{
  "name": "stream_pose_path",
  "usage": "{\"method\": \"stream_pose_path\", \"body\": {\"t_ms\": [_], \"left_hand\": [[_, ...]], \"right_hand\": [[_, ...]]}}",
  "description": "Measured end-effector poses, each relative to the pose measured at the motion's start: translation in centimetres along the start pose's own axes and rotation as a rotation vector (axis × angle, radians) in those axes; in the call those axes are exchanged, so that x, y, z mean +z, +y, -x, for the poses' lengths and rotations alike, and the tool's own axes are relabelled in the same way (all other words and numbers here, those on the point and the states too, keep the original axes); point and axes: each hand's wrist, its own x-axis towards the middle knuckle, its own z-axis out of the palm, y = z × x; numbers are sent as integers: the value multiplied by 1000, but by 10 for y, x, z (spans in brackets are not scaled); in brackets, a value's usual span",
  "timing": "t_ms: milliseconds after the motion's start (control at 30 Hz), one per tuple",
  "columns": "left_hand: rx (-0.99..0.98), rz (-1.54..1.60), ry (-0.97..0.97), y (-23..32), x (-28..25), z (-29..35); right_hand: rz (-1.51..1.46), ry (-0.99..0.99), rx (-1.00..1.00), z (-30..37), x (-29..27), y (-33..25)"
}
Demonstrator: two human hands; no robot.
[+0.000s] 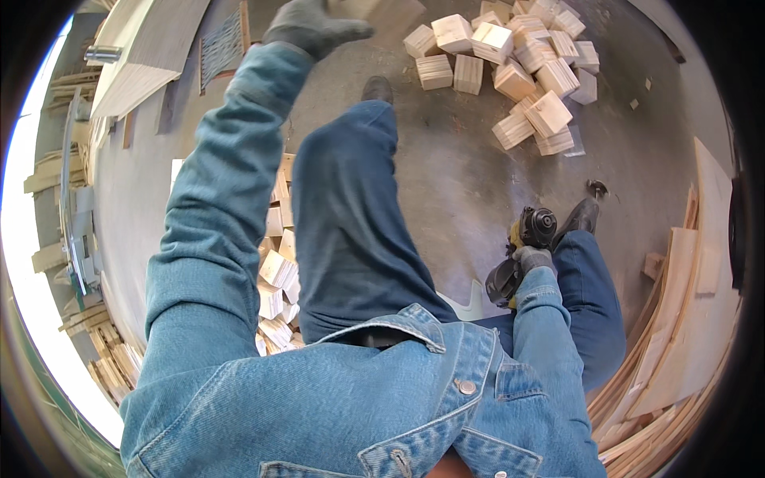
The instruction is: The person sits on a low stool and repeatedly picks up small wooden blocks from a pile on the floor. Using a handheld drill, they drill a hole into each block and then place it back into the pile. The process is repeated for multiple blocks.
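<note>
My left hand (311, 30), in a grey glove, reaches out at the top edge with its thumb stretched to the right. Just beyond the thumb is a motion-blurred wooden block (378, 9); the fingers are cut off by the frame, so whether they grip it is unclear. Low by my right knee, my right hand (534, 259), also gloved in grey, is closed around the handle of a yellow-and-black nail gun (518, 235) with a round drum. Ahead on the floor lies a pile of pale wooden blocks (535, 56).
More wooden blocks (279, 271) are heaped beside my left thigh. Long boards (669, 295) lean along the right side. Wooden panels (147, 56) stand at the far left, near stacked timber (111, 350). A small dark metal object (597, 189) sits by my right shoe.
</note>
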Motion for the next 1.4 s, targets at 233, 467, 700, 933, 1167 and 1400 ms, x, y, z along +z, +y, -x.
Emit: {"method": "stream_pose_path", "body": {"t_ms": [233, 467, 700, 933, 1167, 1400], "left_hand": [[-429, 16, -37, -143, -10, 134], [-967, -8, -243, -212, 70, 253], [-935, -224, -335, -208, 97, 259], [-1109, -312, -653, -223, 101, 302], [-935, -296, -631, -263, 128, 312], [-720, -109, -359, -328, 123, 192]], "right_hand": [[52, 56, 8, 11, 7, -4], [126, 86, 46, -9, 6, 7], [133, 85, 10, 15, 15, -10], [168, 115, 60, 48, 20, -32], [191, 124, -90, 45, 11, -25], [-415, 103, -378, -122, 41, 53]]}}
